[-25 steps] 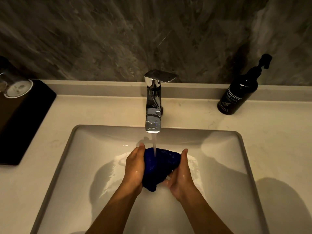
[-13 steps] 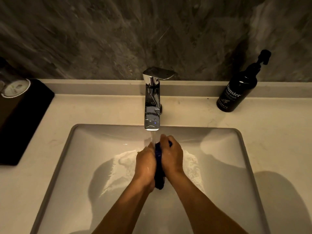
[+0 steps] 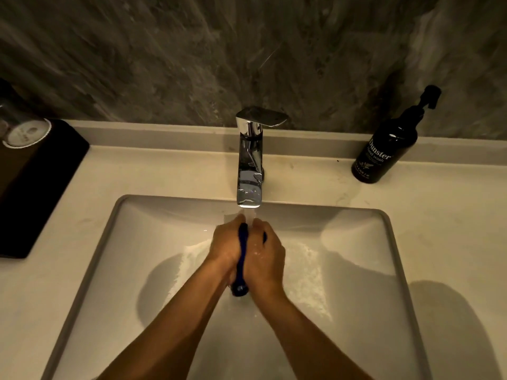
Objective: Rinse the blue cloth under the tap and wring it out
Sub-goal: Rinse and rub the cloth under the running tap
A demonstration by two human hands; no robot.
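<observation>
Pressing together over the middle of the sink [image 3: 82, 297], the left hand [image 3: 226, 244] and the right hand [image 3: 267, 256] squeeze the blue cloth [image 3: 242, 256] between their palms. Both hands are closed around it, fingers curled toward each other, so only a thin dark blue strip shows between them, with a small bunched end poking out at 6 o'clock, near the wrists. The cloth sits straight below the spout of the chrome tap [image 3: 249, 165], which stands at 12 o'clock from the hands on the pale counter [image 3: 164, 171]. Water [image 3: 249, 215] runs from the spout and lands on the top of the cloth and the fingertips. Wet, foamy patches spread over the basin floor at 3 and 9 o'clock from the hands. Both forearms reach in from 6 o'clock.

At 2 o'clock from the hands, against the back ledge, stands a dark pump bottle [image 3: 384, 149] with a label reading "hand wash". At 9 to 10 o'clock, at the counter's edge, lies a black tray [image 3: 35, 201], and a glass [image 3: 24, 127] with a paper cover rests on its far end. Behind the counter rises a dark, streaked stone wall [image 3: 192, 50].
</observation>
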